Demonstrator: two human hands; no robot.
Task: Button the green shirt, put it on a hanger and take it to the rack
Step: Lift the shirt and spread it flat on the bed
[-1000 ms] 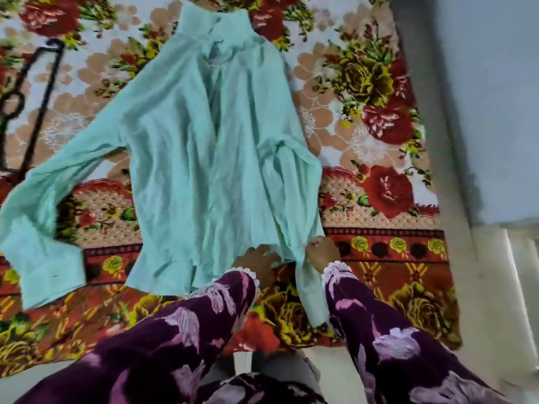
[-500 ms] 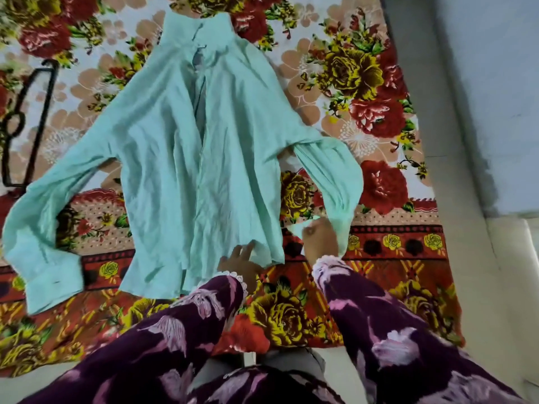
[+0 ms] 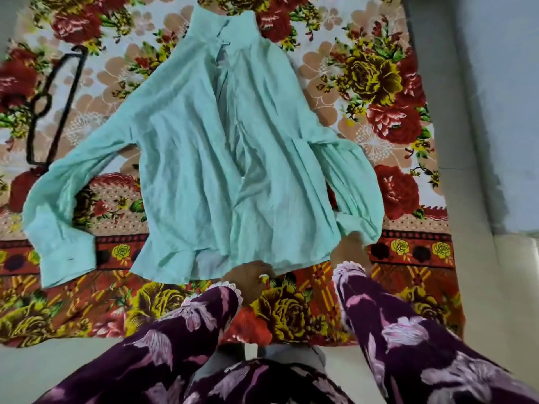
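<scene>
Spread over a low bed, a floral bedsheet (image 3: 379,83) in red, yellow and peach serves as the working surface, with a pale wall and floor seen at the right; the green shirt (image 3: 204,158) is laid flat on it, collar at the far side, hem toward the person, both sleeves splayed outward. The front placket is seen gaping down the middle, so the buttoning is judged not yet done; no buttons can be made out. The left hand (image 3: 248,279) is closed on the hem near the centre, fabric pinched between fingers and thumb; the right hand (image 3: 350,252) is curled at the hem's right corner, just beside the right sleeve cuff (image 3: 358,225), and whether cloth is actually gripped there cannot be told. A black hanger (image 3: 55,106) lies on the sheet at the far left, close beside the left sleeve and well apart from both hands.

Several risks are judged from this; if the hem is tugged unevenly, the two front panels may be skewed, and buttons could then be matched to the wrong holes; the creased fabric may be bunched under the placket and a button caught through two layers; the right sleeve, lying against the body, may be trapped beneath the front panel; the sheet itself could be dragged along by a hard pull.
</scene>
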